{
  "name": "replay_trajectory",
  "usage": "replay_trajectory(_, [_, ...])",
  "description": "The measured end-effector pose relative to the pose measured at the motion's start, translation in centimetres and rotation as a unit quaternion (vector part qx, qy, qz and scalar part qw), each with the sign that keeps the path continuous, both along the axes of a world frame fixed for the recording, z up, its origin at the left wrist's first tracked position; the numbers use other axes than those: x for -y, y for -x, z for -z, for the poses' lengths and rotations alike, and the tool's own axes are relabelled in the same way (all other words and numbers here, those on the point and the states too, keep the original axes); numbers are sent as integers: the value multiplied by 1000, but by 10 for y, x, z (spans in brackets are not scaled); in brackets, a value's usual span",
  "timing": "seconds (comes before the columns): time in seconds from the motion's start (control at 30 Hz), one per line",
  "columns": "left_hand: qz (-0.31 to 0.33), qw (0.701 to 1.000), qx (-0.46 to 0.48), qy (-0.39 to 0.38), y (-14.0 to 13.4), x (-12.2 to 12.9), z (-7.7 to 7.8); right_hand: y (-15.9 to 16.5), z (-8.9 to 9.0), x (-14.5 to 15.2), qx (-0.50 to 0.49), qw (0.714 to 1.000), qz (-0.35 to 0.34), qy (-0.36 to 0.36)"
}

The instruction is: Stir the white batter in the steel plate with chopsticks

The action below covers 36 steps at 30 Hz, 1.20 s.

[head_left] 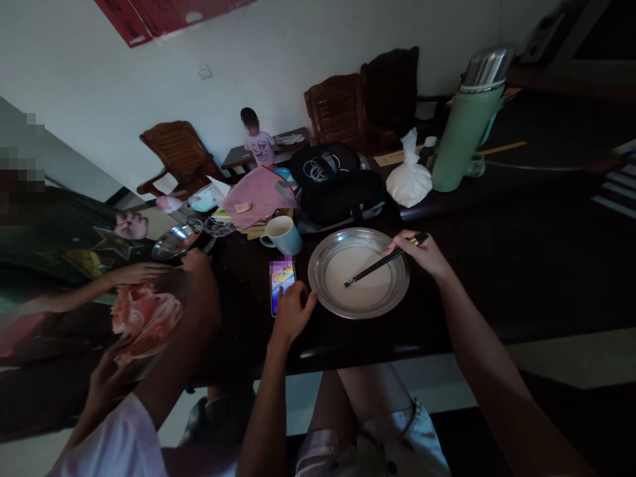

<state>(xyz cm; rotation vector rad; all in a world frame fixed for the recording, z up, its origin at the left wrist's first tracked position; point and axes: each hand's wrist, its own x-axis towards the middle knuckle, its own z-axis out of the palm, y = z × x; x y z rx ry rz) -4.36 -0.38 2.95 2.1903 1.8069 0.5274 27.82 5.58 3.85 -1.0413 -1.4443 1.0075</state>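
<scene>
Bowl [358, 311], rim ptly hidden by R hand [421, 252]

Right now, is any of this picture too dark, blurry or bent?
Head view: dim overall, the table nearly black, with a faint sheen along its front edge; head view: the phone glowing, the metal basin only softly shining; head view: the stack at far right smeared; head view: the thermos leaning, perhaps from lens stretch or camera tilt.
</scene>
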Motion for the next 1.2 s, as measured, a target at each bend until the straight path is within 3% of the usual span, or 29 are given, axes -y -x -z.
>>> replay_trajectory(0.17, [17, 998, -20, 57, 15, -21, -12, -2, 1, -1, 3, 1000, 20, -9])
replay_trajectory(0.33, [47, 995, -24, 82, 21, -29, -14, -6, 1, -1, 10, 1000, 25, -17])
replay_trajectory(0.57, [25, 999, -44, -17, 9, -11, -3, -7, 2, -3, 1, 996, 86, -33])
replay_trajectory(0.77, [24, 984, -57, -165, -4, 3, 24, 1, 1, -1, 14, 1000, 15, -13])
replay_trajectory(0.9, [39, 969, -75, -230, -7, 6, 34, -2, 0, -2, 11, 997, 70, -34])
replay_trajectory(0.97, [44, 965, -77, -248, -8, 7, 35, -5, 1, -2, -3, 996, 85, -22])
replay_trajectory(1.07, [43, 965, -73, -249, -8, 8, 34, -4, 0, -1, 5, 999, 42, -11])
replay_trajectory(1.2, [37, 977, -64, -202, -9, 8, 31, -1, -2, -1, 34, 999, 19, -33])
